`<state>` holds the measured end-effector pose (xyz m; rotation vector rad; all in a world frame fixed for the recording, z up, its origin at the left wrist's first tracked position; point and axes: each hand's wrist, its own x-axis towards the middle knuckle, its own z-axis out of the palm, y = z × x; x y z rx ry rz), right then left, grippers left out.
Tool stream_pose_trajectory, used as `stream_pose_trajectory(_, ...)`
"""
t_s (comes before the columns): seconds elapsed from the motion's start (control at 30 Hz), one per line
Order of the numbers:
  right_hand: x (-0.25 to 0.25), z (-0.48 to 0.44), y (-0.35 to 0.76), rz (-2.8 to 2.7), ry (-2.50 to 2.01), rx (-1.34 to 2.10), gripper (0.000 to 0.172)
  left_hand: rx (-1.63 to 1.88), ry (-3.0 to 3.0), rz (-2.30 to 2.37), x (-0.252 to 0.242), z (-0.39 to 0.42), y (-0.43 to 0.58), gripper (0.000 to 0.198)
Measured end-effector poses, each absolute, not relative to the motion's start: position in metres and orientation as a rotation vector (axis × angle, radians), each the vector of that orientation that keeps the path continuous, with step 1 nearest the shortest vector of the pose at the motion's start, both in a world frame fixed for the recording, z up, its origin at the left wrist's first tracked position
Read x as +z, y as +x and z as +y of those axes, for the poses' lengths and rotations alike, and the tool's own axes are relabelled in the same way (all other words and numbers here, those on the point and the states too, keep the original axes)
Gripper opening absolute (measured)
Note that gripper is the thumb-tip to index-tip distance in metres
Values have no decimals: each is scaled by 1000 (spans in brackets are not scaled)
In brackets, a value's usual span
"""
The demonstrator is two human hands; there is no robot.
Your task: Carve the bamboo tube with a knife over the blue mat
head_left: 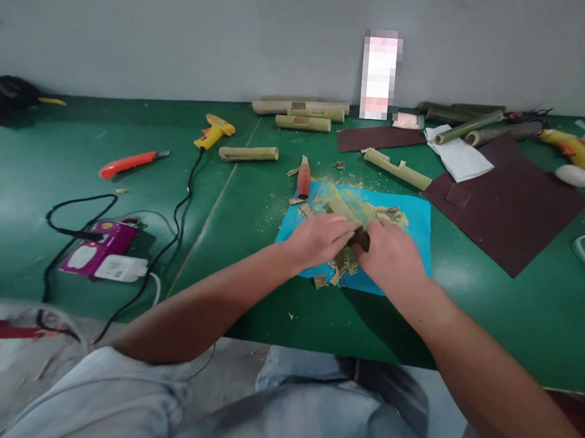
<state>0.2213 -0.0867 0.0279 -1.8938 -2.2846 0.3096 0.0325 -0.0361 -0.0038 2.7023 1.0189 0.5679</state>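
Observation:
My left hand (pixel 321 240) and my right hand (pixel 391 254) meet over a blue mat (pixel 417 218) on the green table. Both are closed on a short piece of green bamboo (pixel 346 213). A dark piece (pixel 362 238) shows between the hands; I cannot make out what it is. Bamboo shavings and chips (pixel 339 267) lie on the mat under and around the hands. A red-handled knife (pixel 303 178) lies just beyond the mat's far left corner.
Several bamboo tubes (pixel 303 108) lie at the back, one notched stick (pixel 397 168) near the mat. Dark sandpaper sheets (pixel 509 201) lie to the right. To the left are a yellow glue gun (pixel 215 131), an orange cutter (pixel 131 163) and a purple device (pixel 99 249) with cables.

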Motion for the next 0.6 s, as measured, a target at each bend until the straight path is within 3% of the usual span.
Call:
stream_pose_trajectory(0.2, 31, -86, 221, -2247, -1959, 378, 23, 712, 2702, 1242, -10, -21, 23, 42)
stream_pose_trajectory(0.6, 32, -85, 221, -2266, -1988, 400, 24, 589, 2727, 1190, -10, -31, 25, 41)
